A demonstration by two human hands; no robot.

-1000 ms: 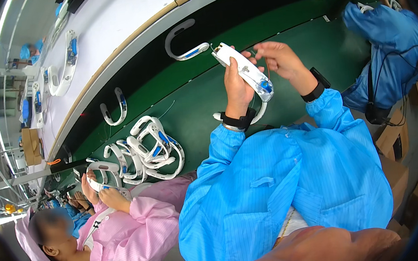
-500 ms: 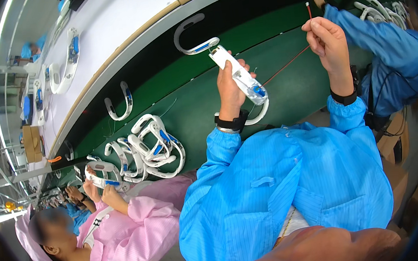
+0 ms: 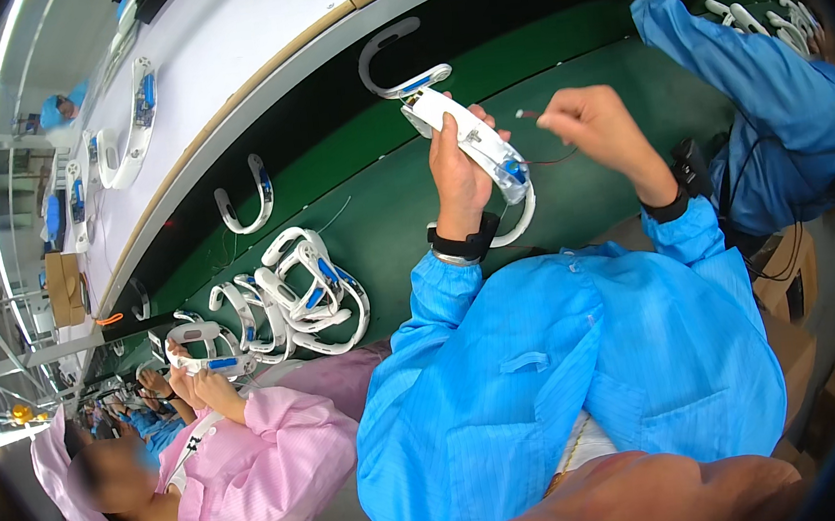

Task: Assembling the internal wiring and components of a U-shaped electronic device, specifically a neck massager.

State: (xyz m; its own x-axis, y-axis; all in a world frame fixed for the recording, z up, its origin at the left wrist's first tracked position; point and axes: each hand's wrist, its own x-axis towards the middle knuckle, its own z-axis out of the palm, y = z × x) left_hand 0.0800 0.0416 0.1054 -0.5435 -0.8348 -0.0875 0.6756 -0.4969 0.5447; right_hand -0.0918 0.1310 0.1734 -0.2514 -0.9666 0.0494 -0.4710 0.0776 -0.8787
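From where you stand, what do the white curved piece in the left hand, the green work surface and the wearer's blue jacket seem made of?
White curved piece: probably hard plastic; smooth, softly shiny, rounded. Green work surface: perhaps rubber or coated sheet; flat, mostly dull. Blue jacket: likely synthetic cloth; slightly glossy, with folds and fine stripes.

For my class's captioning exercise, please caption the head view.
Left hand grips a white curved plastic device; right hand pinches a thin red wire near its white connector.
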